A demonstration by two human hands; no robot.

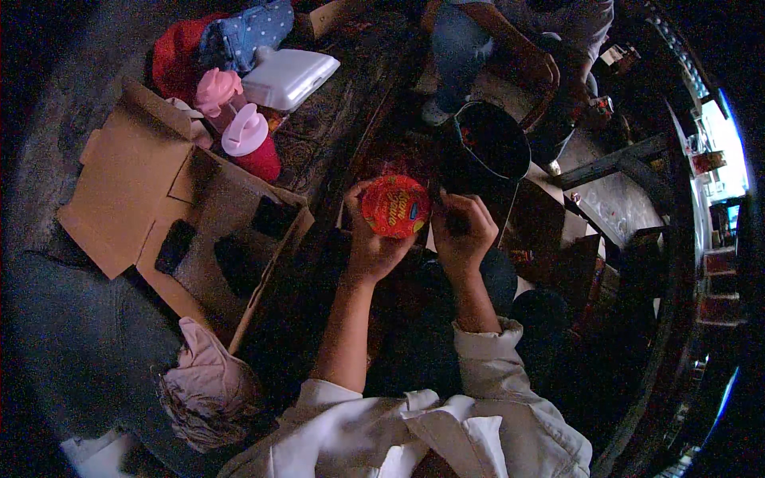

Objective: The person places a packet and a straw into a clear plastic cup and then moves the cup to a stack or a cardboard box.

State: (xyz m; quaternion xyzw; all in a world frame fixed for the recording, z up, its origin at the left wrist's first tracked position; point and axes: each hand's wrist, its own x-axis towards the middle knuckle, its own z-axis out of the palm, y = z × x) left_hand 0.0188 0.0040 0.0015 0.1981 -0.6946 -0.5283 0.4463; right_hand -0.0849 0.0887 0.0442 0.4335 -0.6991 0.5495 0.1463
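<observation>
My left hand (378,256) is wrapped round a container with a round red lid (396,209), printed in yellow. The lid faces up toward me; the container's sides are mostly hidden below it. Just right of the lid is my right hand (468,235), its fingers curled in a closed grip. Something dark shows at those fingers, but its kind cannot be made out. Beyond my right hand stands a dark bucket-like container (510,143) with a thin pale rim.
An open cardboard box (171,195) holding dark items lies at left. Behind it are a pink-lidded red container (253,151), a white clamshell box (288,80) and blue dotted cloth (247,36). Another person (510,40) is at the far right; a pinkish cap (209,370) is lower left.
</observation>
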